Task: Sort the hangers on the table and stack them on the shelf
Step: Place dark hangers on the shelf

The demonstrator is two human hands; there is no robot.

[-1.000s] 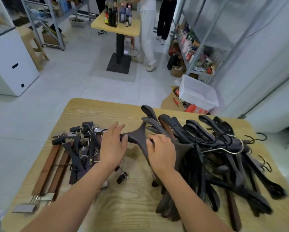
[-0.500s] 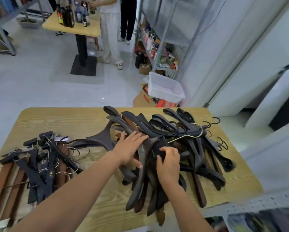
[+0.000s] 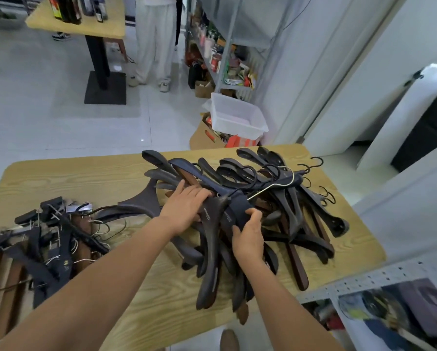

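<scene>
On the desk [image 3: 60, 178], right hand [image 3: 247, 239] grips a dark hanger [image 3: 239, 206] in the tangle [image 3: 301, 216]; left hand [image 3: 184, 206] lies flat on it; clip hangers [image 3: 53, 236] alongside.

The table [image 3: 86, 178] has a light wood-grain top, matt. The coat hangers [image 3: 210, 252] are dark stained wood, smooth, with low sheen; their hooks [image 3: 318, 160] are black metal. 1 wire hanger [image 3: 268, 189] is pale bare metal. The clip hangers [image 3: 60, 249] combine brown wood and bright metal. The bin [image 3: 237, 117] is white plastic. The shelf rail [image 3: 377, 277] is perforated grey metal. The floor [image 3: 60, 122] is glossy tile.

Dark wooden hangers [image 3: 283, 198] heaped on table [image 3: 68, 178], clip hangers [image 3: 48, 236] left
</scene>
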